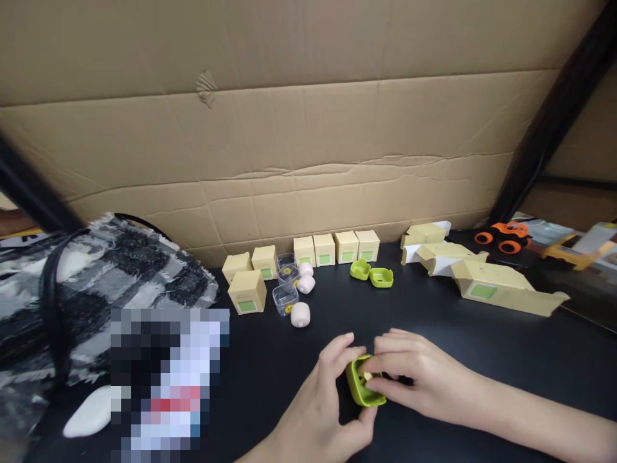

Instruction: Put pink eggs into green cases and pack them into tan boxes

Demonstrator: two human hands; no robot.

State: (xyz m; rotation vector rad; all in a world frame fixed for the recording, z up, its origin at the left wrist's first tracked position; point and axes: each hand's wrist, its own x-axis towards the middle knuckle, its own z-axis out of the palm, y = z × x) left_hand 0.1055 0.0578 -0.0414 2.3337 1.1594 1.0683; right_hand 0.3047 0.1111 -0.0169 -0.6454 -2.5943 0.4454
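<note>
My left hand [332, 408] grips a small green silicone cover [357, 386] from its left side, thumb below and fingers above. The cover is tilted with its hollow facing right and up. Inside the hollow, the fingertips of my right hand [409, 370] pinch at a small pale yellow piece [367, 376], which the fingers partly hide. Beyond my hands lie two more green covers, one [360, 270] beside the other [382, 278]. To their left are clear plastic cups [286, 300] and several pale pink rounded pieces [300, 315].
Several small cream boxes [247, 292] stand along the cardboard wall [308, 128]. Opened, flattened boxes [506, 287] lie at the right, near an orange toy truck [506, 236]. A black-and-white fringed bag [159, 270] and a white computer mouse [91, 411] are on the left.
</note>
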